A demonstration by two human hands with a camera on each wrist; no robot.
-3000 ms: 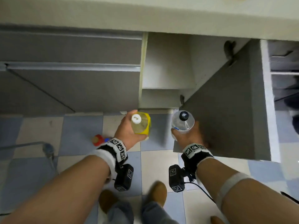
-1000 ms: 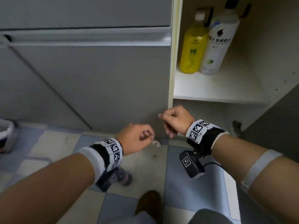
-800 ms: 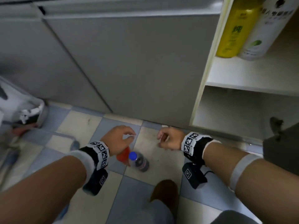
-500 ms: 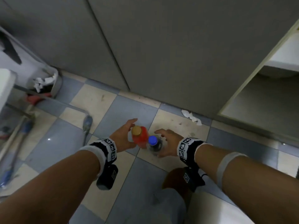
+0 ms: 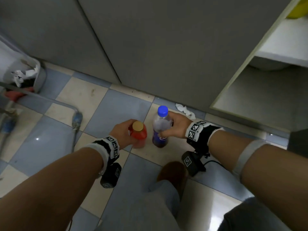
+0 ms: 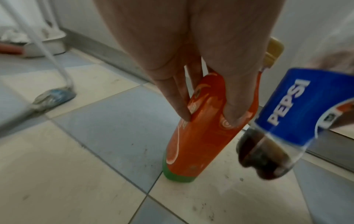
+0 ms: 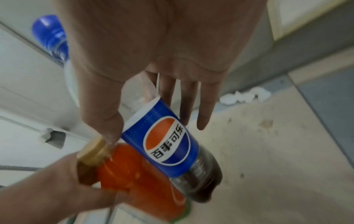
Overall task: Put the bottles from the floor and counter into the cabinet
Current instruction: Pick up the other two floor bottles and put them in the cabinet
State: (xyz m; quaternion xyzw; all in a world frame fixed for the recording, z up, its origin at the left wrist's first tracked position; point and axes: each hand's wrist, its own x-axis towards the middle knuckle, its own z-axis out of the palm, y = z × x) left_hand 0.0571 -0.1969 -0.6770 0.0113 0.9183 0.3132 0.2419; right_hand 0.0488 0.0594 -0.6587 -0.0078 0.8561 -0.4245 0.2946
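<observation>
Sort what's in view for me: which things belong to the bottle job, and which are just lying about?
Job:
- orange bottle, held by left hand
- Pepsi bottle, held by right hand
- cabinet, open
- yellow bottle on its shelf

Lying about:
- crumpled tissue
- mop
- bin

Checkered floor (image 5: 106, 110) in blue and cream tiles, kinda grubby. Crumpled white tissue (image 5: 185, 110) lying by the cabinet base. A bin (image 5: 30, 75) stuffed with trash sits far left, mop head (image 5: 77, 117) nearby.
</observation>
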